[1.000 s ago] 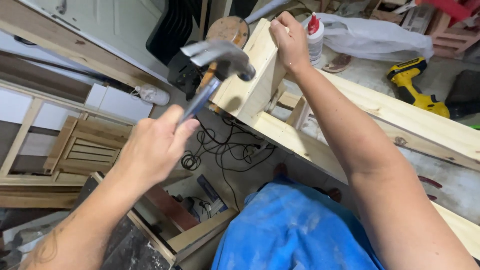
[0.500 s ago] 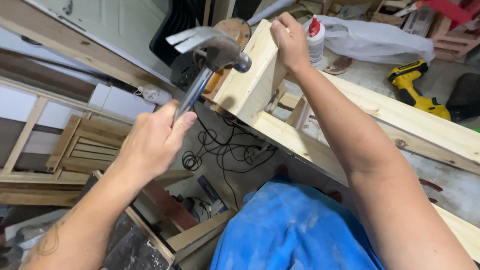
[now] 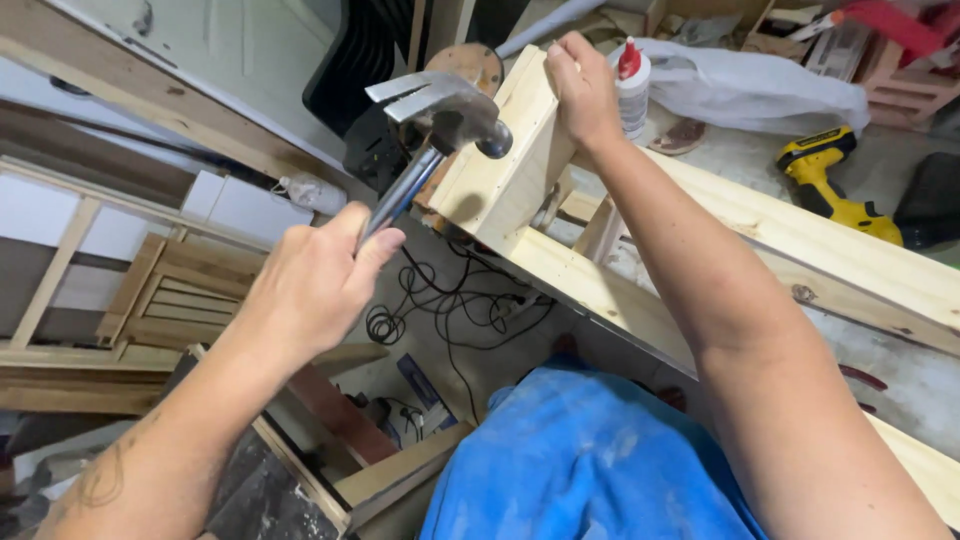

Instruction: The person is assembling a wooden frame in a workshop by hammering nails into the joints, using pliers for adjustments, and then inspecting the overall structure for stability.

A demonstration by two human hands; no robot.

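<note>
While the wood frame (image 3: 500, 170) is steadied at its far end by the right hand (image 3: 585, 85), closed over the top edge, the hammer (image 3: 440, 110) has been brought closer over the last second, its head now just beside the frame's left face. Its handle is clasped tight in the left hand (image 3: 310, 280). A blow seems imminent. A glue bottle (image 3: 632, 85) stands behind
</note>
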